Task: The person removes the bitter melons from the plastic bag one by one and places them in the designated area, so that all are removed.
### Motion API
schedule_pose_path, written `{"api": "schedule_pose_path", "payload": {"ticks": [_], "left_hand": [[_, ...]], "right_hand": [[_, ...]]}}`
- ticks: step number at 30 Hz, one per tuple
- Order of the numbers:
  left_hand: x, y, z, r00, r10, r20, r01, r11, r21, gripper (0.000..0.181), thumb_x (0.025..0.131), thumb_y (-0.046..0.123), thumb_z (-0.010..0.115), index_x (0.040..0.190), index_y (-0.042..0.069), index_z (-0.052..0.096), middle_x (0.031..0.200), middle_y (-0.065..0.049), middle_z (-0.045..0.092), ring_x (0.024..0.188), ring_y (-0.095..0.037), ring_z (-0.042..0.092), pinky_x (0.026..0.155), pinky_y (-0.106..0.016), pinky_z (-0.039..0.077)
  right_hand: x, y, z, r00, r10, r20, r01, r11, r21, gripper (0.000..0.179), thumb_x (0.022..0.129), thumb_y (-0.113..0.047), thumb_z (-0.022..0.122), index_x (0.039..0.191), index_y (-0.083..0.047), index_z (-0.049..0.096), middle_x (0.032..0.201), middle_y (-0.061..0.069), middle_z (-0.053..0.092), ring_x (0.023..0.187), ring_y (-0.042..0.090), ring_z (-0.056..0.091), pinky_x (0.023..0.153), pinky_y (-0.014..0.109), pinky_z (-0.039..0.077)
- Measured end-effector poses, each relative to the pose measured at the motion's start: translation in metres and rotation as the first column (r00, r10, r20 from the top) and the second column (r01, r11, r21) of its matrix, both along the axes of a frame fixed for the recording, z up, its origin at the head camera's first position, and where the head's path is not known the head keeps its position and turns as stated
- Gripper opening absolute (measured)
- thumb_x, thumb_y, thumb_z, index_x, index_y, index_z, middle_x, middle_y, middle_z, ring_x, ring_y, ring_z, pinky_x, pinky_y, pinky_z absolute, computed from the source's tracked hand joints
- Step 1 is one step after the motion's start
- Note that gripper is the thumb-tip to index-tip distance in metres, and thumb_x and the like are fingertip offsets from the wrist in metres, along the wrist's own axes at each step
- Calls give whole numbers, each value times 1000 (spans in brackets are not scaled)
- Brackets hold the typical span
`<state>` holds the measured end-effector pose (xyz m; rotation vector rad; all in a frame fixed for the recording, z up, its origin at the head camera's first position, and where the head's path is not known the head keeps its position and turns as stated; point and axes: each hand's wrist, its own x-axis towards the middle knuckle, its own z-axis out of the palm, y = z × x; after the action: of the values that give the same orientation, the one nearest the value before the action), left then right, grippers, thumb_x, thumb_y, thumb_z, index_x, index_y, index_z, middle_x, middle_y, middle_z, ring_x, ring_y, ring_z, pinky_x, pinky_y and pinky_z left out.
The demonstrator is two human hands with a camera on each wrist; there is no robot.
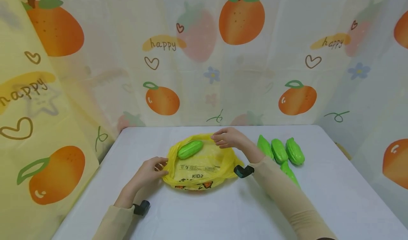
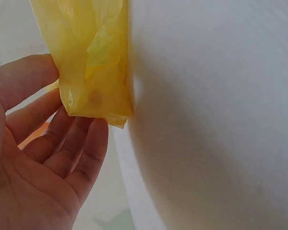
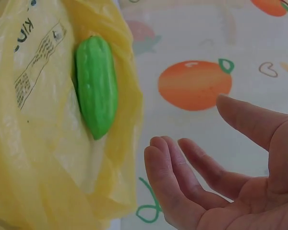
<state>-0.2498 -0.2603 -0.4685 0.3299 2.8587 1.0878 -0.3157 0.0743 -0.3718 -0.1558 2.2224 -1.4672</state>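
Note:
A yellow plastic bag (image 1: 200,183) lies with its mouth spread wide on the white table. Inside it, at the back left, rests a glossy green ridged cucumber-like vegetable (image 1: 190,149), also seen in the right wrist view as a green vegetable (image 3: 97,87). At the bag's left side is my left hand (image 1: 149,171), its relaxed fingers touching the yellow plastic (image 2: 89,91) without closing round it. Over the bag's back right rim hovers my right hand (image 1: 230,138). In the right wrist view, its loosely bent fingers (image 3: 168,177) hold nothing and stay apart from the bag.
To the right, partly behind the right forearm, lie several similar green vegetables (image 1: 279,150) on the white table (image 1: 204,215). A fruit-patterned curtain (image 1: 197,77) hangs behind the table and along both sides. Each wrist wears a small black device (image 1: 243,171).

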Motion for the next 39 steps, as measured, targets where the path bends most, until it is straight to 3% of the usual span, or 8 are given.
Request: {"api": "schedule_pose_path", "payload": {"ticks": [9, 21, 27, 35, 39], "left_hand": [[1, 0, 2, 1000, 1, 6, -1, 1000, 3, 47, 81, 19, 75, 123, 5, 61, 107, -6, 64, 88, -16, 57, 74, -30, 48], [2, 0, 1, 1000, -22, -19, 22, 1000, -3, 47, 80, 18, 75, 123, 4, 61, 106, -6, 65, 87, -16, 58, 75, -31, 48], [0, -3, -1, 1000, -18, -14, 17, 1000, -5, 47, 80, 19, 76, 123, 5, 61, 106, -5, 65, 88, -16, 58, 75, -31, 48], [1, -2, 0, 1000, -15, -16, 15, 1000, -13, 46, 80, 18, 75, 123, 5, 62, 106, -5, 65, 88, -16, 58, 75, -31, 48], [1, -2, 1, 1000, -13, -13, 13, 1000, -8, 46, 80, 17, 75, 123, 5, 62, 106, -5, 65, 88, -16, 58, 75, -31, 48]], "right_hand": [[-9, -23, -4, 997, -45, 63, 49, 997, -66, 46, 92, -23, 63, 129, 3, 54, 126, 22, 57, 117, 33, 57, 95, 39, 49], [-22, -51, -29, 979, -139, 152, 159, 979, -127, 53, 88, -19, 67, 131, 6, 49, 126, 23, 56, 114, 32, 59, 92, 38, 51], [-29, -62, -41, 955, -206, 212, 235, 964, -123, 54, 87, -18, 69, 132, 4, 48, 125, 23, 57, 110, 30, 61, 91, 37, 51], [-32, -73, -52, 906, -291, 306, 347, 926, -149, 48, 86, -17, 70, 127, 2, 54, 124, 23, 57, 96, 25, 63, 93, 36, 50], [-33, -75, -59, 888, -324, 325, 384, 913, -139, 52, 86, -17, 70, 130, 2, 51, 124, 23, 57, 98, 26, 64, 91, 35, 51]]}}
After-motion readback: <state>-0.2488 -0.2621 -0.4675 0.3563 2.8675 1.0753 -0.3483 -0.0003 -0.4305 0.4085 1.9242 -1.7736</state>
